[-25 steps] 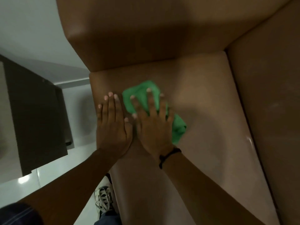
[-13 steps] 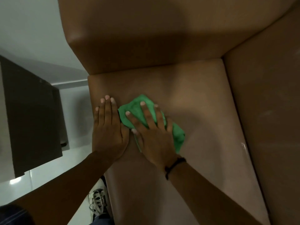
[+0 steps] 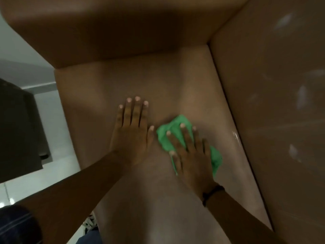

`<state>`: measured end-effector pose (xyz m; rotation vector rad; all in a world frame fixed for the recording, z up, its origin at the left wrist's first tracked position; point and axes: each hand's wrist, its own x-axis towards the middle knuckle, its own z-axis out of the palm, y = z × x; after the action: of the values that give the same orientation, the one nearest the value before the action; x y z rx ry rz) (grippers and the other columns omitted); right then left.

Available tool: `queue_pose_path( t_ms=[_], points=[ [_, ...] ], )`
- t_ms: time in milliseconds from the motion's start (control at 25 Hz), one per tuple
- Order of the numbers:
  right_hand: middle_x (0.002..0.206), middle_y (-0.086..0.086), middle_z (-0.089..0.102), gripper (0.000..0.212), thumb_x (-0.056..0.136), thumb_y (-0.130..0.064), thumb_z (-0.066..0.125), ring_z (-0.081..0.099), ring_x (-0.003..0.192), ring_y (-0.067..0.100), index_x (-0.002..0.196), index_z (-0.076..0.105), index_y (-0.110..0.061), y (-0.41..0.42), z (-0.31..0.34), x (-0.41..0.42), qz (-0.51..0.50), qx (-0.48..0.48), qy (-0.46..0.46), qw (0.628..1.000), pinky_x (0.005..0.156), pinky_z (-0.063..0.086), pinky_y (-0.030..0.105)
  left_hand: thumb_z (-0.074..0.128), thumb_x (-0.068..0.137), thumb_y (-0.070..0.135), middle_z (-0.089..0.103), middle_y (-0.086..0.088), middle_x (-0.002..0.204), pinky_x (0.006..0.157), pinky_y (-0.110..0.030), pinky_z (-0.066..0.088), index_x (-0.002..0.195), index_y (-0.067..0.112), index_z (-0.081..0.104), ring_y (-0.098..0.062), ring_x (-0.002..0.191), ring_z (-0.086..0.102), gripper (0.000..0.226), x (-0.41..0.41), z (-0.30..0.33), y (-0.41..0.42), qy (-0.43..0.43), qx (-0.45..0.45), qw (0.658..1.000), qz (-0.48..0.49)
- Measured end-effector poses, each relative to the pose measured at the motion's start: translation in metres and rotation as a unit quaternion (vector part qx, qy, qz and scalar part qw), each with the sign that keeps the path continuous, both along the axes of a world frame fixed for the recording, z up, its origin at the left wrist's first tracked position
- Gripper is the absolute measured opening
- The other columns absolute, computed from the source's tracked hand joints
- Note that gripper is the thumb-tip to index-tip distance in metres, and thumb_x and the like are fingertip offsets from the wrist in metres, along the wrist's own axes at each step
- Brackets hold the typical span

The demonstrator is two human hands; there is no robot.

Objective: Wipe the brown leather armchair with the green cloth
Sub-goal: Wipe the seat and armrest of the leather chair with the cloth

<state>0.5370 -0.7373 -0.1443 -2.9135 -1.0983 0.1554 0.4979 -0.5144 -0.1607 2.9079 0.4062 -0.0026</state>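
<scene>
My right hand [image 3: 190, 152] presses flat, fingers spread, on the crumpled green cloth [image 3: 168, 136] on the brown leather armchair [image 3: 175, 85] seat. The cloth pokes out at eleven and four o'clock. My left hand [image 3: 131, 134] lies flat at nine o'clock, holding nothing.

We found bare seat cushion [image 3: 158, 81] open toward 12 o'clock until the upright armchair panel [image 3: 123, 27] closed it off; another leather wall [image 3: 272, 103] blocked 3 o'clock, while our flat left hand [image 3: 131, 134] sat at 9 o'clock.

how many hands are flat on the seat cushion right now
2. The left hand lies bare and flat on the seat cushion, left of the green cloth. The right hand presses that cloth down. None seem hidden.
</scene>
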Motion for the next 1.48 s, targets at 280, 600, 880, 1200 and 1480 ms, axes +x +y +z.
queue_pose_path(
  t_ms=[280, 600, 880, 1200, 1480],
  points=[
    [0.182, 0.008, 0.017, 0.062, 0.112, -0.034, 0.040, 0.016, 0.166, 0.040, 0.173, 0.026, -0.030, -0.102, 0.006, -0.054, -0.108, -0.007, 0.018, 0.994, 0.122, 0.036, 0.063, 0.032, 0.110, 0.041, 0.016, -0.028, 0.183, 0.140, -0.061, 0.002, 0.176, 0.001, 0.017, -0.049, 0.171, 0.011, 0.078, 0.033, -0.003, -0.080, -0.007, -0.022, 0.999, -0.033],
    [0.176, 0.020, 0.031, 0.058, 0.112, -0.022, 0.041, 0.028, 0.164, 0.037, 0.168, 0.037, -0.008, -0.092, -0.006, 0.081, -0.112, 0.051, -0.039, 0.992, 0.127, 0.035, 0.054, 0.031, 0.112, 0.052, 0.020, -0.025, 0.183, 0.137, -0.069, 0.008, 0.178, 0.013, 0.017, -0.050, 0.170, 0.014, 0.077, 0.075, -0.021, -0.114, -0.053, 0.021, 0.995, -0.083],
    [0.172, 0.024, 0.036, 0.057, 0.111, -0.019, 0.047, 0.036, 0.159, 0.042, 0.165, 0.040, -0.004, -0.129, 0.013, 0.039, -0.125, 0.008, 0.007, 0.992, 0.117, 0.047, 0.061, 0.034, 0.111, 0.050, 0.018, -0.023, 0.184, 0.139, -0.065, 0.007, 0.178, 0.014, 0.017, -0.048, 0.171, 0.012, 0.078, 0.071, -0.014, -0.116, -0.052, 0.006, 0.996, -0.077],
    [0.172, 0.020, 0.038, 0.054, 0.114, -0.025, 0.043, 0.040, 0.158, 0.039, 0.165, 0.043, -0.007, -0.114, 0.001, 0.064, -0.116, 0.047, -0.010, 0.992, 0.120, 0.045, 0.054, 0.031, 0.110, 0.054, 0.018, -0.022, 0.184, 0.138, -0.065, 0.008, 0.178, 0.015, 0.015, -0.048, 0.170, 0.014, 0.080, 0.074, -0.023, -0.110, -0.057, 0.002, 0.994, -0.098],
    [0.170, 0.023, 0.040, 0.053, 0.112, -0.019, 0.044, 0.041, 0.157, 0.043, 0.162, 0.047, -0.005, -0.077, 0.006, 0.087, -0.102, 0.080, -0.008, 0.992, 0.118, 0.046, 0.058, 0.032, 0.108, 0.059, 0.023, -0.022, 0.183, 0.138, -0.063, 0.013, 0.178, 0.018, 0.019, -0.043, 0.170, 0.021, 0.082, 0.089, -0.022, -0.083, -0.077, 0.038, 0.990, -0.110]
  ],
)
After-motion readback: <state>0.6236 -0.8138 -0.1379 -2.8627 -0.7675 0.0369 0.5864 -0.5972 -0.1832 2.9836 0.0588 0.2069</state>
